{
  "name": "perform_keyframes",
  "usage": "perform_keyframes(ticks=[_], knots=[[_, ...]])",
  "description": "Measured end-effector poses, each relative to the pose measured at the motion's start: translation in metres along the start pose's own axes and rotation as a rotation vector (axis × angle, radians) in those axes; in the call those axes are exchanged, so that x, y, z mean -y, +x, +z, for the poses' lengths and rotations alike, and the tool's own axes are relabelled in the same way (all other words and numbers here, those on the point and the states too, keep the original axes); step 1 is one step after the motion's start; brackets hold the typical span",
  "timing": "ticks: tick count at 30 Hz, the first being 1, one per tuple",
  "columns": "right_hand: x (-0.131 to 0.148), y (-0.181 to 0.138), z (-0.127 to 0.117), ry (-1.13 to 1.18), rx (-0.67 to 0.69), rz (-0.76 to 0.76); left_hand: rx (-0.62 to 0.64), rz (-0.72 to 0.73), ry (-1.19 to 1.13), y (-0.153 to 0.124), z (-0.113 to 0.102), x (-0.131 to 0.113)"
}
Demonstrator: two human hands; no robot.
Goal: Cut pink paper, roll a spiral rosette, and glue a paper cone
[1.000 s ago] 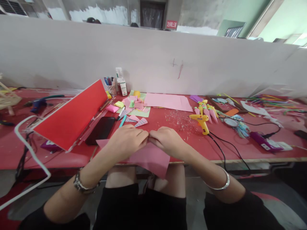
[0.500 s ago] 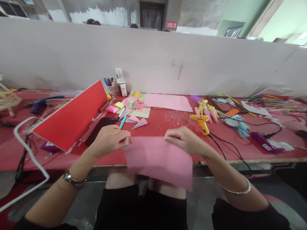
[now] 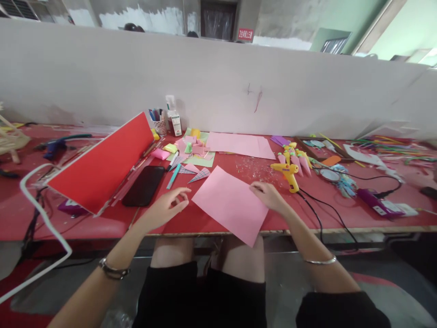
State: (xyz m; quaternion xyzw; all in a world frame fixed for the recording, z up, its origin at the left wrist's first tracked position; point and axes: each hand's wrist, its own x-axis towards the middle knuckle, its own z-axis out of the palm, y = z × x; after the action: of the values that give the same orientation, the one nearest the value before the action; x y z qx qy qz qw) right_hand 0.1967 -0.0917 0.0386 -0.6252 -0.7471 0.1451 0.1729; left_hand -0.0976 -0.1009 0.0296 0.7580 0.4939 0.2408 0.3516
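Note:
A sheet of pink paper (image 3: 230, 202) lies turned at an angle on the red table, one corner jutting past the front edge over my lap. My right hand (image 3: 268, 196) pinches its right corner between thumb and fingers. To the left of the sheet, my left hand (image 3: 169, 207) is apart from it, fingers curled loosely with a gap to the thumb and nothing between them. Beyond the sheet are paper pieces with a drawn grid (image 3: 200, 175) and a teal marker (image 3: 174, 176). A black phone (image 3: 144, 186) rests left of the marker.
A yellow glue gun (image 3: 287, 174) with a black cord lies on the right, near pink carrot-like cones (image 3: 300, 161). More pink sheets (image 3: 241, 145) lie by the white partition. On the left, a red board (image 3: 105, 166) leans up, and a bottle (image 3: 174, 118) stands beside a pen cup (image 3: 159, 124).
My left hand has let go of the pink paper and moved slightly left and down. The sheet, upright between both hands before, now lies turned on the table. The phone is uncovered.

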Motion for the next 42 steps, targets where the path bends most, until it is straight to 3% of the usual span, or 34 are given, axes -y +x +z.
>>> perform_keyframes(ticks=[4, 7, 12, 15, 28, 42], knots=[[0.0, -0.002, 0.017, -0.131, -0.057, 0.06, 0.011, -0.034, 0.003, -0.014, 0.006, 0.005], [0.019, -0.011, 0.027, -0.29, -0.125, 0.021, 0.019, -0.072, -0.018, -0.026, 0.006, 0.007], [0.057, -0.033, 0.036, -0.216, 0.195, -0.158, 0.004, -0.092, -0.052, -0.035, 0.007, 0.005], [0.064, -0.04, 0.037, -0.263, 0.277, -0.168, 0.005, -0.092, -0.05, -0.034, 0.011, 0.003], [0.055, -0.039, 0.024, -0.204, 0.366, -0.221, 0.022, -0.092, -0.102, -0.035, 0.019, 0.007], [0.045, -0.043, 0.017, -0.161, 0.439, -0.178, 0.013, -0.098, -0.117, -0.038, 0.019, 0.009]])
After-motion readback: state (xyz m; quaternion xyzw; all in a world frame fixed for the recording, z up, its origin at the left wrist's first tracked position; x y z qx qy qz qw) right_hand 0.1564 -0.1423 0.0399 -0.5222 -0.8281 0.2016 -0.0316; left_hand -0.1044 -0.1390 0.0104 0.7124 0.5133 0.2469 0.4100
